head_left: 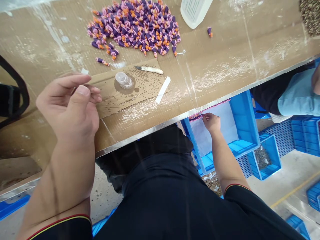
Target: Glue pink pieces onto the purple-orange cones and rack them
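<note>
My left hand (70, 106) hovers over the cardboard-covered table (225, 60), fingers curled with thumb against fingertips in a pinch; what they hold is too small to make out. My right hand (212, 122) reaches down below the table's metal edge (160, 125) into a blue crate (243, 120). Its fingers pinch the end of a pink-and-purple strip of small pieces (207, 110) along the top of a white sheet (220, 133) in the crate. A heap of purple, pink and orange small pieces (136, 25) lies at the far side of the table.
On a loose cardboard piece (125, 88) sit a small clear round lid (124, 80), a small knife (148, 69) and a white strip (163, 89). A white plastic container (195, 11) stands at the back. More blue crates (265, 160) sit on the floor. Another person's sleeve (295, 95) is at right.
</note>
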Action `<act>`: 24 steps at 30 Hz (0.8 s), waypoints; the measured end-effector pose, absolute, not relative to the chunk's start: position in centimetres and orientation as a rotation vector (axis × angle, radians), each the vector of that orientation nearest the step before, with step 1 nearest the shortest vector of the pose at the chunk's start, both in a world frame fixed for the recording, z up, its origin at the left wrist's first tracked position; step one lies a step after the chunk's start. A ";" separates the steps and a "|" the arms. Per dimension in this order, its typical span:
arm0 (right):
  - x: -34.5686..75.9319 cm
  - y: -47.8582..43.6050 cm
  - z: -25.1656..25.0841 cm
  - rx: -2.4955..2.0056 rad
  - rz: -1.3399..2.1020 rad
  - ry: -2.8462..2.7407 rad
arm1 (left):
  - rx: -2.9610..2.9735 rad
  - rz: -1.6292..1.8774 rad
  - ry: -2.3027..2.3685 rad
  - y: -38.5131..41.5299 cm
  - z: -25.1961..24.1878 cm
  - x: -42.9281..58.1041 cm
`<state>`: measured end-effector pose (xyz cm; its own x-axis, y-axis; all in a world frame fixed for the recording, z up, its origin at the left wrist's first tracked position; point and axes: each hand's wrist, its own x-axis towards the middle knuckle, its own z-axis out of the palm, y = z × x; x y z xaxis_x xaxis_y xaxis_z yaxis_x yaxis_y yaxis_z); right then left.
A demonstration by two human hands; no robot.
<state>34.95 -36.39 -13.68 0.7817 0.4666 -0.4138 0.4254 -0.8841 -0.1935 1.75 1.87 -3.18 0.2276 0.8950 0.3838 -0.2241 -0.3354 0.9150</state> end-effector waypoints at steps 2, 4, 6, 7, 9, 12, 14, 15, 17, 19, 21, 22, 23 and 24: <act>34.9 -36.4 -13.6 -2.889 0.707 -0.726 | 1.444 1.335 0.693 1.9 -3.4 1.6; 34.9 -36.3 -13.5 -2.902 0.709 -0.728 | 1.443 1.313 0.732 1.9 -3.5 1.4; 34.9 -36.2 -13.4 -2.918 0.711 -0.734 | 1.448 1.300 0.755 1.8 -3.4 1.3; 35.0 -36.2 -13.4 -2.927 0.711 -0.739 | 1.450 1.299 0.754 1.7 -3.4 1.3; 35.0 -36.1 -13.5 -2.943 0.706 -0.754 | 1.453 1.301 0.726 1.6 -3.1 1.5; 35.2 -36.2 -13.7 -2.968 0.692 -0.780 | 1.430 1.323 0.723 1.4 -2.6 1.9; 35.3 -36.2 -13.8 -2.983 0.681 -0.795 | 1.397 1.343 0.751 1.3 -2.3 2.2; 35.3 -36.2 -13.9 -2.989 0.675 -0.803 | 1.381 1.347 0.763 1.2 -2.1 2.3; 35.4 -36.3 -14.0 -2.998 0.663 -0.819 | 1.369 1.345 0.779 1.0 -1.9 2.5; 35.5 -36.3 -14.1 -3.005 0.656 -0.833 | 1.373 1.340 0.787 0.9 -1.8 2.5; 35.5 -36.2 -14.1 -3.010 0.653 -0.846 | 1.380 1.332 0.779 0.9 -1.8 2.4; 35.6 -36.2 -14.1 -3.012 0.653 -0.852 | 1.385 1.326 0.768 0.9 -1.8 2.4; 35.6 -36.2 -14.1 -3.013 0.654 -0.858 | 1.389 1.329 0.760 1.0 -1.9 2.3; 35.6 -36.1 -14.1 -3.014 0.656 -0.863 | 1.394 1.335 0.758 1.0 -2.0 2.3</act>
